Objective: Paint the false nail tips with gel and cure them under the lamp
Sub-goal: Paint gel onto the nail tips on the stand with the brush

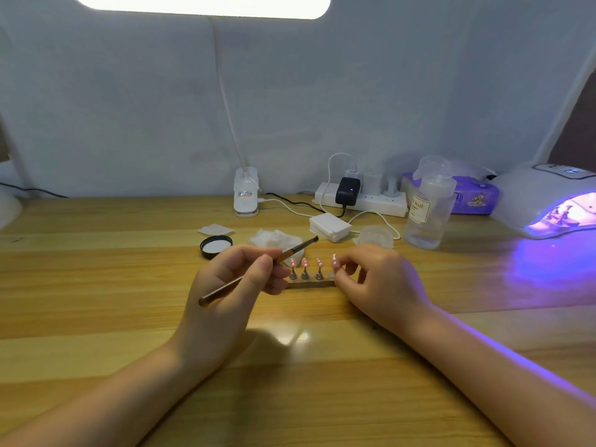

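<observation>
Three pink false nail tips [305, 262] stand on small metal stands along a brown base strip [309, 284] at the table's middle. My right hand [377, 279] pinches a fourth pink nail tip [335, 262] at the strip's right end. My left hand [235, 285] grips a brown gel brush [258, 271], its tip pointing up and right above the row. The white curing lamp [548, 201] glows purple at the far right, with something inside that I cannot make out.
A black jar lid [215, 245], crumpled wipes [274, 237], a stack of white pads [329, 226] and a small clear jar [376, 236] lie behind the strip. A clear bottle [427, 214], power strip [361, 198], purple tissue pack [474, 196] and clip lamp base [246, 196] stand by the wall.
</observation>
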